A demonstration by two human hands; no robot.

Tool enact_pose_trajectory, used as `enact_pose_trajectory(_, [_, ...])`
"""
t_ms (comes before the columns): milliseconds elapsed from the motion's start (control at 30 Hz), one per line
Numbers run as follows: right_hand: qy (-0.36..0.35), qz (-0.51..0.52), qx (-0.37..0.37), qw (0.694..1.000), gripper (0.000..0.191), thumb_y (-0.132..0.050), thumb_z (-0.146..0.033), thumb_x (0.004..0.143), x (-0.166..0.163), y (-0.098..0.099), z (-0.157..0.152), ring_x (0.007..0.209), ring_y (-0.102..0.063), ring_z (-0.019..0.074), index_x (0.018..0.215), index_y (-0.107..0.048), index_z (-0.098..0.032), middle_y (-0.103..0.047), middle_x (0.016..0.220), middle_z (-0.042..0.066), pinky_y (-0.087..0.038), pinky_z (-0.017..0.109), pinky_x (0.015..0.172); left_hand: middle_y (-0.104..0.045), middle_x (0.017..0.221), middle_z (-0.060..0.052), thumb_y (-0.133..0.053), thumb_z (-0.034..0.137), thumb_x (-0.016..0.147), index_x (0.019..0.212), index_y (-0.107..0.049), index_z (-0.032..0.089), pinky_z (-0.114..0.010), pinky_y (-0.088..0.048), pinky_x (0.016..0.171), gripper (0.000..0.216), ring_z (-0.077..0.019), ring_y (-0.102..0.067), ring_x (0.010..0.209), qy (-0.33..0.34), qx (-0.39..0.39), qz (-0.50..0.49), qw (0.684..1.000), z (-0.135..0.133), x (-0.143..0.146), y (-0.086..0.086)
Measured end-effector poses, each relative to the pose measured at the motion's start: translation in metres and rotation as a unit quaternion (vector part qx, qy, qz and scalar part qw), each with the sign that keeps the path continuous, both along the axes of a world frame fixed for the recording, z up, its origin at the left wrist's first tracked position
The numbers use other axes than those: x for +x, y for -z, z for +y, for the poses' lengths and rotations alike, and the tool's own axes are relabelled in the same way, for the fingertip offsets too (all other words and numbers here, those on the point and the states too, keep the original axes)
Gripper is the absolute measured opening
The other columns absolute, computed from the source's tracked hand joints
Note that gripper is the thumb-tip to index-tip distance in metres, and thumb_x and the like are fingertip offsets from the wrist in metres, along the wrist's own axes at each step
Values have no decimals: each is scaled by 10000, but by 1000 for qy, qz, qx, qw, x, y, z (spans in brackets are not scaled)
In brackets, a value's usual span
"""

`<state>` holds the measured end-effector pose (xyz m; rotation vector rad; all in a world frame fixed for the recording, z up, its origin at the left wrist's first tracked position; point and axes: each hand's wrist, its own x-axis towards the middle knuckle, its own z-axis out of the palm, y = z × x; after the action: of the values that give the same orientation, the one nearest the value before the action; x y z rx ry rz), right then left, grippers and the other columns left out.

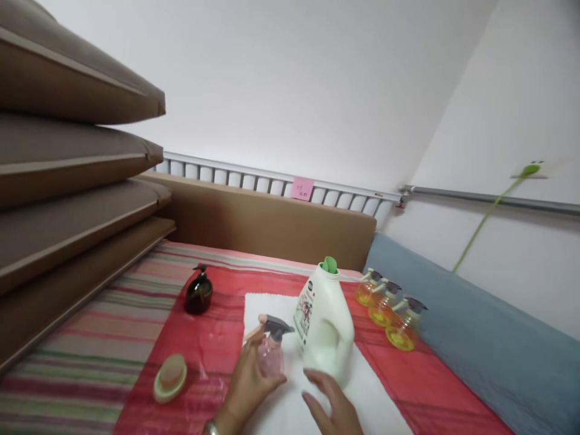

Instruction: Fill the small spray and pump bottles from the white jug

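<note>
My left hand (252,377) is closed around a small pink spray bottle (270,356) with a dark grey trigger head, upright over a white cloth (294,411). Fingers apart and holding nothing, my right hand (333,403) is just in front of a large pale green detergent jug (328,320). That jug stands uncapped on the cloth, its green spout showing at the top. Whether the right fingertips touch it, I cannot tell.
A dark pump bottle (198,293) and a round soap dish (170,379) are on the red sheet to the left. Three spray bottles with yellow liquid (401,332) line the right side. Stacked brown cushions (81,151) rise at left; a brown board (263,220) runs along the back.
</note>
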<state>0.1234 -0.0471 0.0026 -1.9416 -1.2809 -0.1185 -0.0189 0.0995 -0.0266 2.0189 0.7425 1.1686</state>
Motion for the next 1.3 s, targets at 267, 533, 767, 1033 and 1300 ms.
enact_pose_trajectory(267, [-56,273,45,959,317,-681,-390,654,-51,-46,83,826,-645,263,869,-605,-170,-703,843,80,-507,384,772,-526,1281,-141,-710,348,656,1275,-413,171,-447,-422,1003,709,-288,-494,1189,1,26,-10,1000,-21,-19,-25])
enact_pose_trajectory(533, [-78,287,65,953,316,-661,-401,675,-69,-50,75,852,-627,255,882,-614,-167,-698,880,83,-486,364,784,-552,1233,-145,-708,316,656,1258,-432,155,-456,-437,983,682,-290,-509,1164,-6,11,-25,1000,-29,-26,-29])
enact_pose_trajectory(767, [-162,328,28,930,352,-718,-390,661,-54,-79,68,885,-622,281,905,-649,-145,-705,901,109,-471,401,814,-549,1228,-113,-809,260,526,1249,-447,191,-487,-413,998,812,-305,-514,1142,78,-109,-76,988,-32,-21,-34])
enact_pose_trajectory(1033, [-230,419,-20,878,383,-717,-403,674,-34,-70,70,949,-598,261,985,-631,-197,-677,969,65,-436,403,880,-583,1122,-77,-802,198,507,1181,-506,199,-448,-422,977,737,-282,-529,1092,84,-133,-42,987,-32,-14,-35])
enact_pose_trajectory(1300, [-210,429,-26,878,345,-721,-393,655,-36,-77,64,901,-604,252,917,-641,-182,-678,892,50,-462,371,828,-571,1110,-80,-809,216,489,1138,-479,195,-423,-444,923,728,-267,-533,1050,50,-110,-3,993,-33,-11,-36])
